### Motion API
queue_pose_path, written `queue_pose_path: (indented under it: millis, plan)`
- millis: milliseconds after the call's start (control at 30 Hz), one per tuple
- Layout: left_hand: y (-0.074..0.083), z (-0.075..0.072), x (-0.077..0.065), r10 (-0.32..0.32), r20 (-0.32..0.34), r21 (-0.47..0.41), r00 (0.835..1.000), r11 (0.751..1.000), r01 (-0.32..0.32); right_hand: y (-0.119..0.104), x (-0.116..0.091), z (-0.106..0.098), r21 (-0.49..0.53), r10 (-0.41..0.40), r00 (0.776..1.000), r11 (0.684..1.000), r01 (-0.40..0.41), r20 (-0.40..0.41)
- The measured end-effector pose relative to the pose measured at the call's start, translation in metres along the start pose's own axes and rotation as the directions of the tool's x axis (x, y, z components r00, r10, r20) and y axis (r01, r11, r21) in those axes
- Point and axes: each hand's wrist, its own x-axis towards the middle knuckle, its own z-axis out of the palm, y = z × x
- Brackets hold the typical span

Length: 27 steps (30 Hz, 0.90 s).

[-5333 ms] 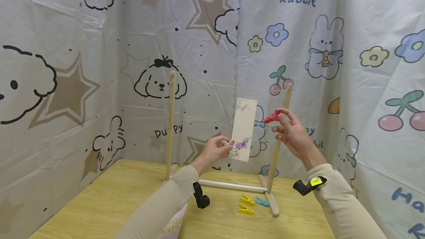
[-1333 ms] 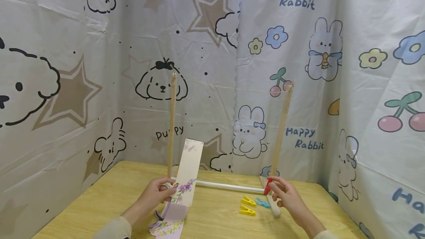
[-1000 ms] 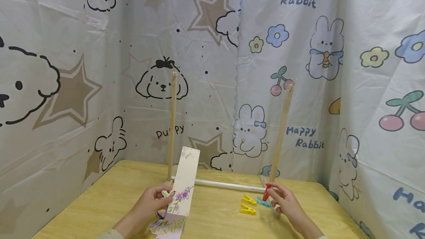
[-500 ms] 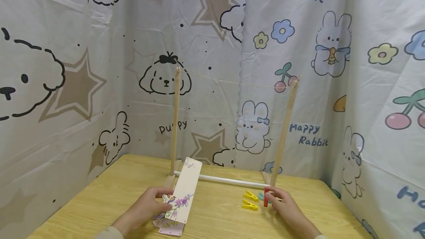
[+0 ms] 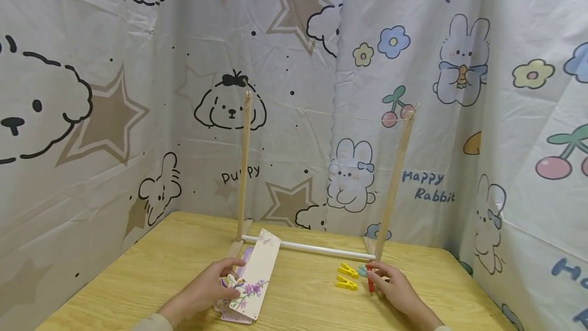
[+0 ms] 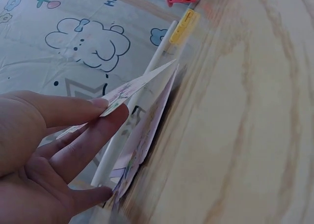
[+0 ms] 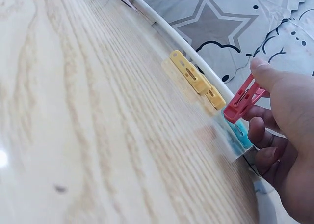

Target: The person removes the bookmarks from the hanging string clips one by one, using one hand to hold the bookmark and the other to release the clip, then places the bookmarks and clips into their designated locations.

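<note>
My left hand (image 5: 205, 286) pinches a long cream card (image 5: 261, 268) printed with purple flowers, thumb on top in the left wrist view. The card is tilted just above the table, over a pink-purple card (image 5: 236, 316) that it partly covers. My right hand (image 5: 396, 289) pinches a red clothespin (image 7: 239, 105) between thumb and fingers. The clothespin is close above the table, beside a blue clothespin (image 5: 362, 270) that the hand partly hides. To their left lie two yellow clothespins (image 5: 346, 283).
Behind the hands stands a frame with two wooden posts (image 5: 244, 167), a white crossbar (image 5: 312, 250) and a thin string (image 5: 317, 112) between the post tops. Nothing hangs on the string. The wooden table (image 5: 294, 300) is backed by printed curtains (image 5: 294, 65).
The cream card and red clothespin, earlier held up below the string, have come down to near the tabletop. The card now lies over the pink-purple one; the red clothespin is beside the blue one.
</note>
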Motion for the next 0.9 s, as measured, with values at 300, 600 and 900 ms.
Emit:
queue_pose_path:
  millis: [300, 600, 900]
  plan:
    - [-0.0005, 0.0017, -0.0004, -0.015, 0.0, 0.026, 1.0, 1.0, 0.015, -0.0003, -0.0021, 0.0009, 0.032, 0.044, 0.999, 0.999, -0.044, 0.005]
    - [0.0007, 0.0017, -0.0038, -0.024, -0.011, 0.036, 1.0, 0.999, 0.024, -0.0012, -0.0022, 0.0006, 0.067, 0.049, 0.999, 0.996, -0.051, 0.019]
    - [0.0024, -0.0006, -0.0061, -0.041, -0.045, -0.001, 0.998, 0.999, 0.041, -0.0015, -0.0025, 0.0003, 0.074, 0.044, 0.999, 0.996, -0.046, 0.026]
